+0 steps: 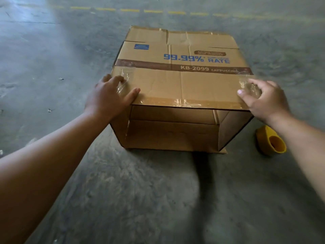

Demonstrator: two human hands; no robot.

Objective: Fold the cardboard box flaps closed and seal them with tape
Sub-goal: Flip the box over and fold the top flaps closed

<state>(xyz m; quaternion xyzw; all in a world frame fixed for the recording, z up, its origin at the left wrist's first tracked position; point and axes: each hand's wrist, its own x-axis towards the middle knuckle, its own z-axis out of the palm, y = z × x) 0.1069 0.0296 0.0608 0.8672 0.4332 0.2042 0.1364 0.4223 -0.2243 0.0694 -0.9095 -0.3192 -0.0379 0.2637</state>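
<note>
I am looking down at a grey, scuffed concrete floor (158, 199) with a broken yellow painted line (154, 11) running across it at the far edge of the view; the place reads as a warehouse or workshop floor, with soft light patches on the concrete.

The brown corrugated cardboard box (181, 81) sits on that floor in the middle of the view, just ahead of me. Its long axis runs left to right across my view, and its open side faces toward me, so I see into the shadowed inside. The printed face points upward, with blue "99.99% RATE" lettering and a brown band reading "KB-2099 CAPPUCCINO". The near top flap (175, 85) lies roughly level, reaching out over the opening, with strips of clear shiny tape (186, 101) along its near edge and at both corners.

My left hand (110, 95) rests on the flap's left corner, fingers fairly straight and pressing on the tape, thumb along the near edge. My right hand (262, 97) is at the right corner, fingers bent over the crinkled tape there; I cannot tell whether it pinches the tape.

A yellow roll of tape (271, 141) lies on the floor just beside the box's right lower corner.
</note>
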